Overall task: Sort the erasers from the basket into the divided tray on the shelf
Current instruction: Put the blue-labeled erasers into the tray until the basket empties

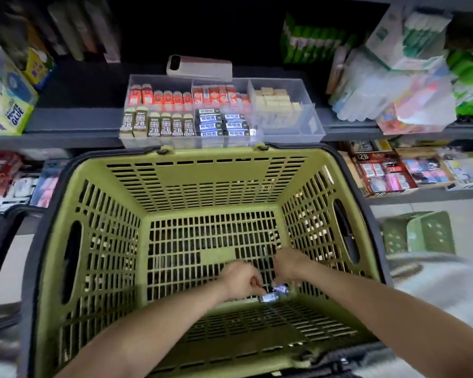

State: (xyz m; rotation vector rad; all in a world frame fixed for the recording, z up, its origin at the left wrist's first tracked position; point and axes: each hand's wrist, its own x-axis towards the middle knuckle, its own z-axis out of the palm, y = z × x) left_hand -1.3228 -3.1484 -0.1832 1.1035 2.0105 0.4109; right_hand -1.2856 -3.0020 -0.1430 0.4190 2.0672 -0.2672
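Erasers, where do they lie? asks the first.

Two small blue-and-white wrapped erasers (269,297) lie on the floor of the green slatted plastic basket (175,184), close against its near wall, answers the second. Many more stand in the clear plastic divided tray (306,129) on the grey shelf (74,118), just beyond the basket's far rim.

How is the tray filled? asks the first.

Red-sleeved erasers (145,95) fill the back left compartment and brown "2B" erasers (159,125) the front left, says the second. Blue-and-white sleeved erasers (221,124) sit front middle, and plain beige erasers (276,100) are on the right. A pale rectangular device (200,68) rests across the tray's back edge.

And the person's hands?

Both reach down to the basket floor. The left-hand grip (241,279) is curled, fingertips at the nearer of the two wrapped erasers. The right-hand grip (287,266) curls down over the farther one. The view is blurred, so he cannot tell whether either grip pinches its eraser or only touches it.

Anything beside them?

A yellow glue box (11,113) stands on the shelf well to the left.
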